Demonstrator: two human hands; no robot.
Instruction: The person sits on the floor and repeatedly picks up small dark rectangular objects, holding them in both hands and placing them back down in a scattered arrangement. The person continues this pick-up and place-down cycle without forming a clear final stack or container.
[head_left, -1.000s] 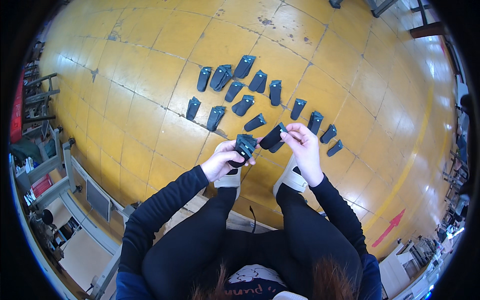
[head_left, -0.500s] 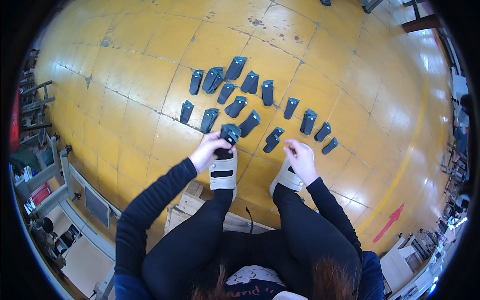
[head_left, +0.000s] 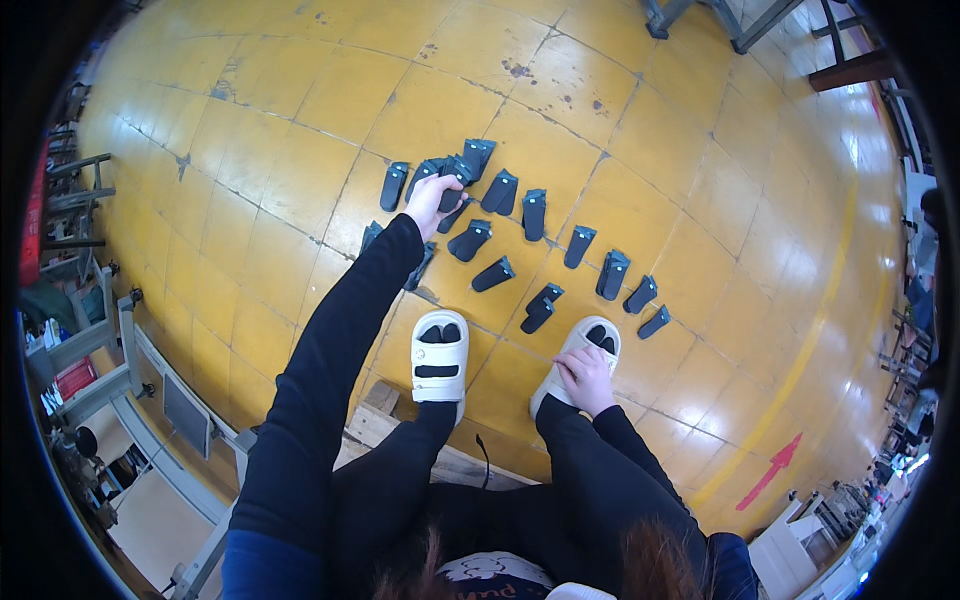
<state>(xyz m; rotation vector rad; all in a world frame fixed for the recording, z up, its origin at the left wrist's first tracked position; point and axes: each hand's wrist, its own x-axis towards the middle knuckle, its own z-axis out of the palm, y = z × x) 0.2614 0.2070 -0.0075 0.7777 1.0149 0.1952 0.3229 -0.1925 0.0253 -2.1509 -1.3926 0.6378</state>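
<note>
Stretched out far ahead, my left hand [head_left: 430, 203] is closed on a bundle of dark, tongue-shaped pieces [head_left: 453, 186] with teal ends. It hangs over the back-left part of the layout, where it partly covers other pieces. Nearby lie a bundle [head_left: 478, 157] just behind it and a single-looking piece [head_left: 394, 186] to its left. My right hand [head_left: 586, 376] is low over the right white slipper [head_left: 552, 386], fingers curled in with nothing visible in them. The closest pieces to it are a small overlapping pair [head_left: 541, 309] on the floor.
More dark bundles lie on the yellow tiled floor [head_left: 300, 130], including a stack [head_left: 613, 275] toward the right. The left white slipper [head_left: 440, 357] is in front of a wooden pallet [head_left: 378, 410]. Metal frames [head_left: 130, 350] stand at the left. A red arrow [head_left: 770, 470] marks the floor at right.
My left hand has moved forward, from over the left slipper to the far bundles, still holding its bundle. My right hand has drawn back toward me and lower.
</note>
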